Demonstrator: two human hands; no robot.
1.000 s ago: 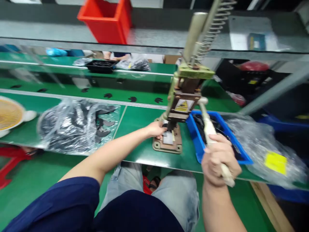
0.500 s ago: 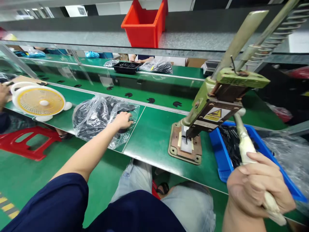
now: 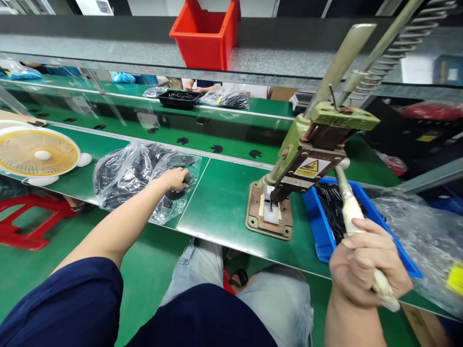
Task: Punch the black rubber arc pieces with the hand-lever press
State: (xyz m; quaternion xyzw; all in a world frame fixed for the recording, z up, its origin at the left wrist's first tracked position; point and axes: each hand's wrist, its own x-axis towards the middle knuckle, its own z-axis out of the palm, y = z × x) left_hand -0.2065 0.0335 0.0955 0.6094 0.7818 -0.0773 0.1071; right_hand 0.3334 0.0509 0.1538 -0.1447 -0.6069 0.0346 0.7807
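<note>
My left hand [image 3: 176, 179] is over the mouth of a clear plastic bag [image 3: 135, 168] filled with black parts. Its fingers are drawn together, with a dark edge of a black part [image 3: 187, 180] at their tips; the palm side is hidden. More black pieces lie inside the bag below the hand. My right hand [image 3: 369, 262] is wrapped around the pale, tape-covered lever handle [image 3: 350, 210] of a green hand press [image 3: 296, 144]. The press stands on a brown base plate [image 3: 253, 222], and a small black piece is visible under its ram.
Beside the press sits a blue bin [image 3: 323, 236] of black parts, with clear plastic bags [image 3: 415, 236] to its right. A yellow-white fan [image 3: 41, 154] lies at the left. Curved black pieces [image 3: 217, 149] rest on the green belt behind. Overhead, a shelf holds a red bin [image 3: 202, 48].
The view has turned slightly right. My left fingers have drawn in at the bag's opening, with a dark piece now at the tips. My right hand keeps its grip on the lever.
</note>
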